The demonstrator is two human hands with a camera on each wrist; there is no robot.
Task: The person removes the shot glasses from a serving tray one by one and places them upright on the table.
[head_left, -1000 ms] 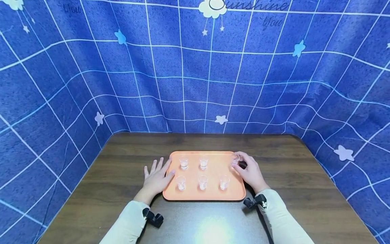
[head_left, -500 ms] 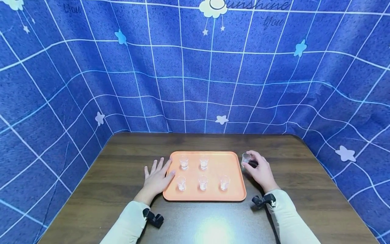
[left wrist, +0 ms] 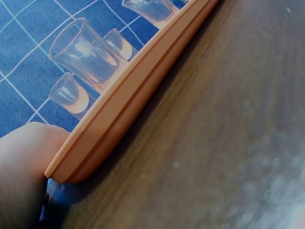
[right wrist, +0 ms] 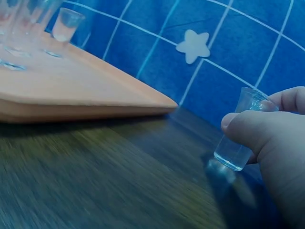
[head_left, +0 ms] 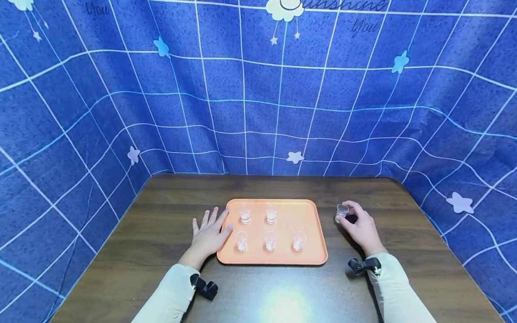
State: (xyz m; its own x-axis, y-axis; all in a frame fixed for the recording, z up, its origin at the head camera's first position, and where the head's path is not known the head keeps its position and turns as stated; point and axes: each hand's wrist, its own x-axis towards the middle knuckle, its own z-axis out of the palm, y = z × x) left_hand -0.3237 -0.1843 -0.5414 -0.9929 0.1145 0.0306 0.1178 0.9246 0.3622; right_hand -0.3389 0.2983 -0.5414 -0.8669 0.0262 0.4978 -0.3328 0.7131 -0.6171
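An orange tray [head_left: 300, 217] holds several small clear shot glasses, two at the back and three in the front row. My left hand [head_left: 208, 237] rests with spread fingers at the tray's left edge, the thumb over the rim. To the right of the tray, my right hand [head_left: 361, 228] pinches another shot glass [right wrist: 232, 151] between thumb and fingers. That glass is upright with a slight tilt, its base close over the tabletop in the right wrist view. In the left wrist view, a front shot glass [left wrist: 86, 52] stands just inside the tray's rim.
The dark wooden table [head_left: 169, 197] runs out beyond the tray on all sides. A blue curtain [head_left: 258, 112] with white grid lines and stars hangs behind and along both sides. Black wrist cameras sit on both sleeves, and glare shows on the table in front.
My right hand has carried the shot glass off the tray's back right corner, rightward past the rim and over the table. The left hand has stayed at the tray's left edge.
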